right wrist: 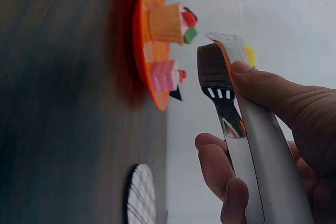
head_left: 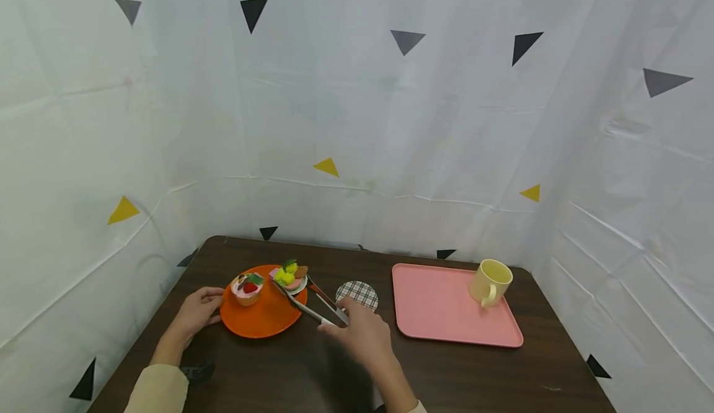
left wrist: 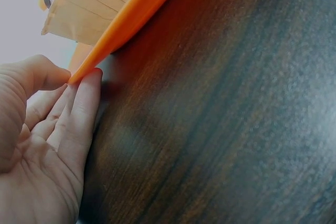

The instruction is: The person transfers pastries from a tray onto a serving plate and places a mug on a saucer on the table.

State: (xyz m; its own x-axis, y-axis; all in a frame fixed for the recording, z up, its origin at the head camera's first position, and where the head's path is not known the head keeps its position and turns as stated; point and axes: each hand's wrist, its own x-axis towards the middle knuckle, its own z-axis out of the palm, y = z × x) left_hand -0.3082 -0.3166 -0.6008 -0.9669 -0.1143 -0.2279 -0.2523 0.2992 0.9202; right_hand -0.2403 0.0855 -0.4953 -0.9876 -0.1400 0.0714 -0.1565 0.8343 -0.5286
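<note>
My left hand (head_left: 198,312) pinches the near-left rim of an orange plate (head_left: 259,327), thumb above and fingers beneath, as the left wrist view shows. A toy cupcake (head_left: 246,290) with pink cream and a red berry stands on the plate's left side. My right hand (head_left: 365,333) grips metal tongs (head_left: 304,309). Between the tong tips, over the plate's far right side, is a small toy dessert (head_left: 290,276) with yellow, green and brown toppings. The tongs mostly hide it in the right wrist view. There, a pink cake slice (right wrist: 165,76) also sits on the plate.
A round checked coaster (head_left: 357,294) lies just beyond my right hand. Farther right is a pink tray (head_left: 435,307), with a yellow mug (head_left: 491,281) at its far right corner. Everything rests on a dark wooden table (head_left: 268,376) with white curtain around it.
</note>
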